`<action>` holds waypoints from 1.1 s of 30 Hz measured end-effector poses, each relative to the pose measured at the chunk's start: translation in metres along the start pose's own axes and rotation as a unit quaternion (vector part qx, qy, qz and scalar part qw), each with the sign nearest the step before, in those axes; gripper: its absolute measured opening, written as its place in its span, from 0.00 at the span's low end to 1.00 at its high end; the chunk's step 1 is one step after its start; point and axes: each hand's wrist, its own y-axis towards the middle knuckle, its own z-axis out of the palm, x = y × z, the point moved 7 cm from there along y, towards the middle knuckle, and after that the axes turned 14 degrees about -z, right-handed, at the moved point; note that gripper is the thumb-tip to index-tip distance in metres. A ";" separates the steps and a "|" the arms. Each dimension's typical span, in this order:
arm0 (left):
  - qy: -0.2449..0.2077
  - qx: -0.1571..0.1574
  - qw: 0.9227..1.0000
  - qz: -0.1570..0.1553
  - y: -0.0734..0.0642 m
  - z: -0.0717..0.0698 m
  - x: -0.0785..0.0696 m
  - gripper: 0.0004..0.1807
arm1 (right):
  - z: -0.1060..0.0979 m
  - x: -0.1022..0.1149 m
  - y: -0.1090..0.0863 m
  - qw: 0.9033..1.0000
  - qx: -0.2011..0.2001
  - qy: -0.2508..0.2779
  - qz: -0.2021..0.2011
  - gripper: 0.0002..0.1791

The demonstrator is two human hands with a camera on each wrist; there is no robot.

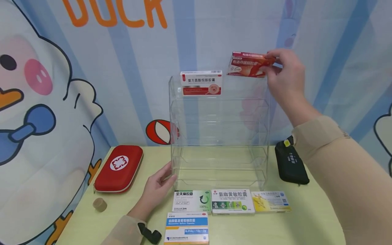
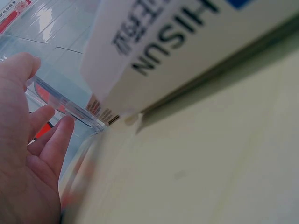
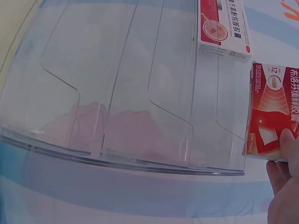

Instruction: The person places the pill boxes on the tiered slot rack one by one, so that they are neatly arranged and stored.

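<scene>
A clear tiered display rack (image 1: 218, 158) stands upright on the table. At its upper right my right hand (image 1: 286, 73) pinches a red medicine box (image 1: 247, 64) by its right end, thumb in front. The box is just above the top tier, also seen in the right wrist view beside the rack's edge. A white and red medicine box (image 1: 202, 83) sits in the top tier at the left. My left hand (image 1: 157, 187) holds the rack's lower left side edge, thumb toward the front; part of its fingers is hidden in the head view.
Before the rack lie a green and white box (image 1: 191, 201), a white box with a green strip (image 1: 232, 201), a yellow and white box (image 1: 271, 201) and a blue and white box (image 1: 186, 227). A red case (image 1: 119, 168), a small cork-coloured cylinder (image 1: 99, 204) and a black pouch (image 1: 292, 163) flank them.
</scene>
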 end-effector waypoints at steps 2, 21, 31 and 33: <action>0.001 0.001 1.000 -0.003 0.000 0.000 0.000 0.35 | 0.001 -0.002 0.001 1.000 0.005 -0.003 0.004 0.19; 0.003 -0.005 1.000 -0.006 0.000 0.000 -0.001 0.35 | 0.028 -0.006 -0.013 0.997 0.058 -0.009 -0.041 0.14; 0.014 -0.005 1.000 -0.016 0.000 0.001 0.000 0.35 | 0.034 -0.009 -0.021 0.997 0.070 -0.023 -0.031 0.17; 0.015 -0.007 1.000 -0.017 0.000 0.001 0.000 0.35 | 0.034 -0.009 -0.022 0.997 0.069 -0.024 -0.031 0.17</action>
